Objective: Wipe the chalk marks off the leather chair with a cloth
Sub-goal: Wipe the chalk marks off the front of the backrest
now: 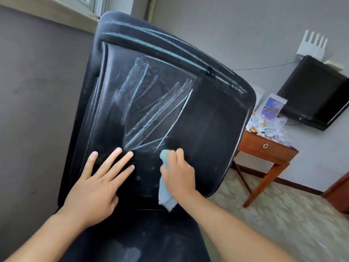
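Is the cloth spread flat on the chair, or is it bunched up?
Bunched up. The right hand grips the cloth in a wad, its loose end hanging below.

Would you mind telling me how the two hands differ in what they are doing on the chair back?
The left hand lies flat with fingers spread; the right hand is curled around a pale blue cloth. The left holds nothing; the right presses the cloth just below the chalk marks. Both rest on the chair back.
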Tool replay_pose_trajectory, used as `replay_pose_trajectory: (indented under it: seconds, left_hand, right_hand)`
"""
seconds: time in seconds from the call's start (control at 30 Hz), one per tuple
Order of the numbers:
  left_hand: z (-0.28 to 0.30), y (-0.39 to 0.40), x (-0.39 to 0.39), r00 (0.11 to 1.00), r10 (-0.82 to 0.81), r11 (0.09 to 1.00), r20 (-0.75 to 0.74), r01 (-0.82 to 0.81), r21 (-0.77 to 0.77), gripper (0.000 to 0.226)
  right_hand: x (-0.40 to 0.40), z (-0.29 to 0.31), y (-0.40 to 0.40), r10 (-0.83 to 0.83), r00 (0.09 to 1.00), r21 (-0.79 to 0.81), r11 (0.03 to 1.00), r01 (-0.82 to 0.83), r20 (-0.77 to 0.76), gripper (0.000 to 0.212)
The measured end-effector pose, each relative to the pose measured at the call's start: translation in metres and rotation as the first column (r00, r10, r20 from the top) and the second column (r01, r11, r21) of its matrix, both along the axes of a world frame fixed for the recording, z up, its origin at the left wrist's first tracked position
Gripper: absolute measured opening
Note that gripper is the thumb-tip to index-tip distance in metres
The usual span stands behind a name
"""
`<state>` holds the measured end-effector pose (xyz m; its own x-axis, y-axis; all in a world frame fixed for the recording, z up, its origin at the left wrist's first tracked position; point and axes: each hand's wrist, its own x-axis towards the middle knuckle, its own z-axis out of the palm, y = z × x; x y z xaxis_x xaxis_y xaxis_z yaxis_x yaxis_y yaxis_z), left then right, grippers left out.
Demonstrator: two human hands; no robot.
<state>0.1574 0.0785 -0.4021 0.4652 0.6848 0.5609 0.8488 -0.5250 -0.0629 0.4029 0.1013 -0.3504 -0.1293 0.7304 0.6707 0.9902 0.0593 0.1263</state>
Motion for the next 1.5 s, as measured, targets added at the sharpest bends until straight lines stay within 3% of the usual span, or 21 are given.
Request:
replay_pose_trajectory:
  seconds: [0.07, 0.2, 0.3, 0.4, 0.5, 0.57, 0.67, 0.77, 0.87, 0.97, 1.13, 1.27, 1.37, 1.43, 1.5]
  left_hand:
    - [0.001, 0.001, -0.001, 1.0, 0.003, 1.0, -0.007, -0.003, 0.003, 0.101]
    - [-0.001, 0.001, 0.0, 1.0, 0.002, 1.0, 0.005, -0.002, 0.009, 0.101]
    - [-0.001, 0.002, 0.001, 1.0, -0.004, 1.0, 0.004, 0.004, 0.004, 0.101]
    - [0.0, 0.001, -0.002, 1.0, -0.001, 1.0, 0.009, 0.001, -0.003, 0.1]
    - [0.001, 0.0, -0.004, 1.0, -0.01, 1.0, 0.013, 0.011, -0.023, 0.099]
    - [0.001, -0.001, -0.003, 1.0, -0.009, 0.999, 0.008, 0.009, -0.04, 0.098]
    - [0.003, -0.003, -0.002, 1.0, -0.008, 0.998, 0.001, 0.008, -0.057, 0.095]
    - [0.004, -0.006, -0.003, 1.0, -0.006, 0.998, -0.005, 0.005, -0.07, 0.086]
    - [0.008, -0.009, -0.006, 1.0, -0.013, 0.996, 0.015, 0.014, -0.091, 0.077]
    - [0.012, -0.015, -0.009, 0.997, -0.043, 0.995, 0.056, 0.048, -0.091, 0.066]
    - [0.022, -0.032, -0.024, 0.983, 0.048, 0.998, 0.179, -0.04, -0.048, 0.063]
    - [0.027, -0.037, -0.034, 0.953, 0.069, 0.988, 0.295, -0.024, -0.151, 0.071]
    - [0.031, -0.035, -0.039, 0.911, 0.048, 0.979, 0.409, 0.039, -0.202, 0.063]
    - [0.032, -0.035, -0.041, 0.9, 0.026, 0.979, 0.435, 0.065, -0.191, 0.058]
    - [0.032, -0.034, -0.043, 0.898, -0.007, 0.983, 0.441, 0.087, -0.161, 0.057]
  right_hand:
    - [0.002, 0.008, -0.001, 0.012, 1.0, -0.041, 0.999, -0.013, -0.01, 0.04]
    - [0.008, 0.099, 0.009, -0.013, 0.998, 0.146, 0.989, 0.022, -0.062, 0.02]
    - [0.003, 0.182, 0.031, -0.016, 0.998, 0.24, 0.97, 0.032, -0.067, 0.022]
    - [-0.008, 0.216, 0.057, 0.0, 0.982, 0.304, 0.951, 0.059, -0.19, 0.022]
    - [-0.022, 0.179, 0.056, 0.041, 0.956, 0.341, 0.938, 0.064, -0.291, 0.02]
    - [-0.029, 0.12, 0.038, 0.042, 0.967, 0.279, 0.96, 0.031, -0.253, 0.027]
    - [-0.034, 0.015, 0.001, -0.003, 0.987, 0.024, 1.0, 0.007, -0.163, 0.051]
    - [-0.032, -0.038, -0.02, -0.045, 0.978, -0.193, 0.981, 0.005, -0.205, 0.04]
    - [-0.023, -0.026, -0.025, -0.079, 0.965, -0.289, 0.957, 0.003, -0.249, 0.017]
    - [-0.006, -0.008, -0.038, -0.094, 0.922, -0.231, 0.973, 0.005, -0.375, 0.027]
    - [-0.003, 0.007, -0.029, -0.184, 0.668, -0.035, 0.972, 0.231, -0.721, 0.02]
    - [-0.112, -0.008, -0.001, -0.125, 0.55, -0.004, 0.976, 0.217, -0.826, 0.022]
    - [-0.168, -0.026, 0.006, 0.022, 0.691, 0.103, 0.992, 0.076, -0.723, 0.022]
    - [-0.141, -0.031, 0.002, 0.143, 0.852, 0.165, 0.984, -0.067, -0.504, 0.022]
    - [-0.079, -0.035, 0.0, 0.093, 0.937, 0.112, 0.992, -0.058, -0.338, 0.027]
